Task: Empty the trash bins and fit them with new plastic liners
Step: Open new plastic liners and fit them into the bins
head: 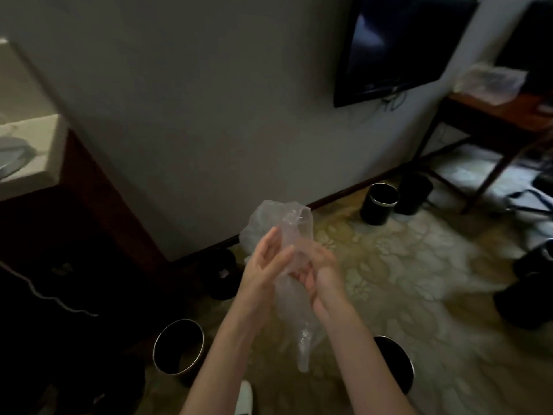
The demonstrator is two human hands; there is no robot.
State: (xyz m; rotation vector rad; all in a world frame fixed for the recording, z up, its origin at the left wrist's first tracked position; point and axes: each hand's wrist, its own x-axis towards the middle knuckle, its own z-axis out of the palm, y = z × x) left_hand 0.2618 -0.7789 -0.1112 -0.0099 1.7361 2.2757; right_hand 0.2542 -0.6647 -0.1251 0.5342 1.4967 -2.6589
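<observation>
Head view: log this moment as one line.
plastic liner: crumpled, being opened | left hand: flat against it | right hand: grips it | near bin: rim bare

We log a patterned carpet (404, 265) carrying black bins: a near-left bin (178, 345), a near-right bin (395, 365), a rimmed bin (379, 203) at the wall just beside a darker bin (414, 193), a shadowed bin (223, 272) by the baseboard, and dim far-right bins (526, 298); the side table (490, 113) bears a plastic bundle (490, 80).
</observation>
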